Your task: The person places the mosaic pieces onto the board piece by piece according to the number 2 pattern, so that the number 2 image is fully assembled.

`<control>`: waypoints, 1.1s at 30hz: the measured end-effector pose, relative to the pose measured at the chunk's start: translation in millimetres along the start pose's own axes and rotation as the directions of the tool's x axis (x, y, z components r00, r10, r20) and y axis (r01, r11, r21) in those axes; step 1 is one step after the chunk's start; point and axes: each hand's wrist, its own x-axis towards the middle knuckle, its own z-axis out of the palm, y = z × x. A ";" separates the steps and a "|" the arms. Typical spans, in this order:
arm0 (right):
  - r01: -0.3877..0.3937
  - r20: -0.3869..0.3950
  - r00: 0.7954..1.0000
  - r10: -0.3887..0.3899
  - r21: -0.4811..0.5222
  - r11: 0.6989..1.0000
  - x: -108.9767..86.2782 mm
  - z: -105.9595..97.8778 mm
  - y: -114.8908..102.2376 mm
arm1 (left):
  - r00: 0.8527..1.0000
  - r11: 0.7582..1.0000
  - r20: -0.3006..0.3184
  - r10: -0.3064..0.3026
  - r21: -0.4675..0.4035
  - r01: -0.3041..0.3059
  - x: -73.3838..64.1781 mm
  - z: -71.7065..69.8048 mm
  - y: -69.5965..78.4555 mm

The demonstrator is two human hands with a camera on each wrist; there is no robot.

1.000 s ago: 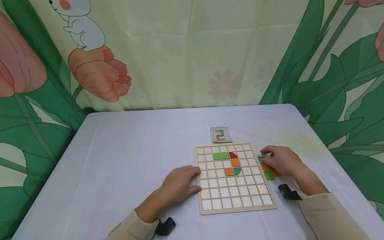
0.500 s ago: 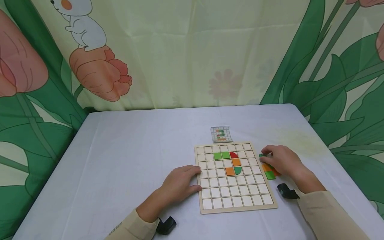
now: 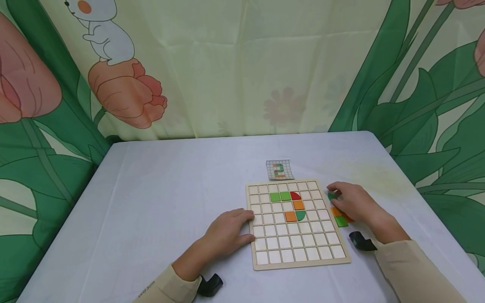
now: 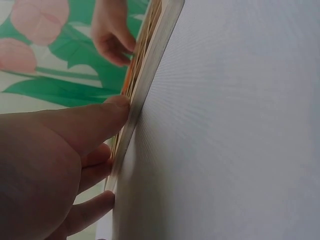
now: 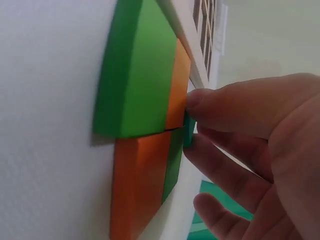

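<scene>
A wooden grid board [image 3: 299, 266] lies on the table, holding two light green squares [image 3: 280, 196], a red quarter-round [image 3: 295, 196], two orange squares [image 3: 298, 205] and a dark green quarter-round [image 3: 300, 215]. My left hand [image 3: 227, 233] rests against the board's left edge, its thumb and fingertips touching the rim. Beyond the right edge, my right hand [image 3: 358, 204] pinches another dark green quarter-round tile [image 5: 189, 129] between thumb and finger. Below it, green [image 5: 150, 70] and orange tiles [image 5: 137, 180] sit close together, partly hidden by that hand in the head view.
A small printed card [image 3: 279, 170] with a coloured figure on a grid lies just behind the board. The white-covered table [image 3: 170, 189] extends far to the left. A patterned curtain [image 3: 235, 75] hangs behind the table's back edge.
My right hand has shifted slightly left, and the dark green quarter-round has moved a little with its fingers. The left hand and board stay in place.
</scene>
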 end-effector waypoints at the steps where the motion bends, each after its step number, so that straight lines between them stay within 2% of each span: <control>1: 0.003 -0.002 1.000 -0.003 -0.014 1.000 0.7 0.3 -0.5 | 1.000 1.000 0.000 -0.001 0.001 0.001 0.0 0.0 0.0; 9: 0.022 -0.011 1.000 -0.023 -0.073 0.997 2.5 2.4 1.4 | 1.000 1.000 0.003 -0.007 0.002 0.007 0.2 0.1 0.9; 18: 0.014 0.034 0.999 -0.013 -0.014 1.000 2.7 -1.6 4.1 | 1.000 1.000 -0.004 -0.002 0.007 0.002 0.2 0.6 0.4; 28: 0.039 -0.037 0.999 -0.040 -0.041 0.998 1.0 -2.3 3.7 | 1.000 1.000 -0.013 0.009 0.000 -0.009 -0.2 0.4 0.3; 33: 0.036 -0.046 0.998 -0.038 -0.041 0.999 -0.5 -6.0 0.2 | 1.000 1.000 -0.019 0.015 0.013 -0.014 0.4 0.7 0.0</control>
